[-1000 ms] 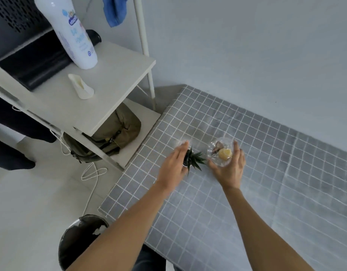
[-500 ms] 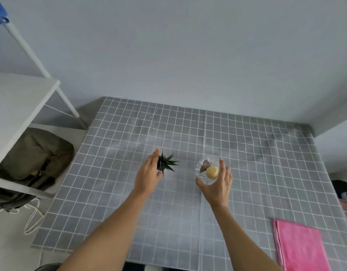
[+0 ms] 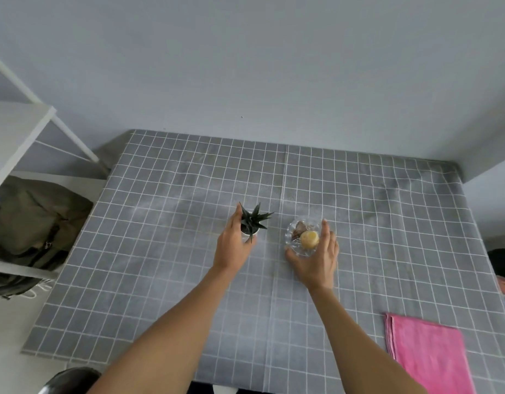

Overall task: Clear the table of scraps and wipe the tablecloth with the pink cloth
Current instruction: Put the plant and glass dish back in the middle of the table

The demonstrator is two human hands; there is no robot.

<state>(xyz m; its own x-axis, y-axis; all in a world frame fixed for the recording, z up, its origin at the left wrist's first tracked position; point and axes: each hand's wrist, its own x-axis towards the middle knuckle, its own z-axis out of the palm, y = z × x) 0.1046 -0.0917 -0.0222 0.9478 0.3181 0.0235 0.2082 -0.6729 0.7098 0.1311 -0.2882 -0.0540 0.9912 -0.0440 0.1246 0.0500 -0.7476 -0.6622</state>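
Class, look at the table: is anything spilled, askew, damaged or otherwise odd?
Nothing stands out. The small potted plant stands upright at the left hand, the glass bowl sits level in the right hand, and the pink cloth lies folded on the tablecloth.

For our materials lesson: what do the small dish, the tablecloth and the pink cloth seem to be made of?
Small dish: probably clear glass or plastic; the grid shows through its glinting rim.
Tablecloth: likely woven fabric, matte grey; it creases and has a centre fold.
Pink cloth: soft, fuzzy textile, maybe microfibre; folded layers at its edge.
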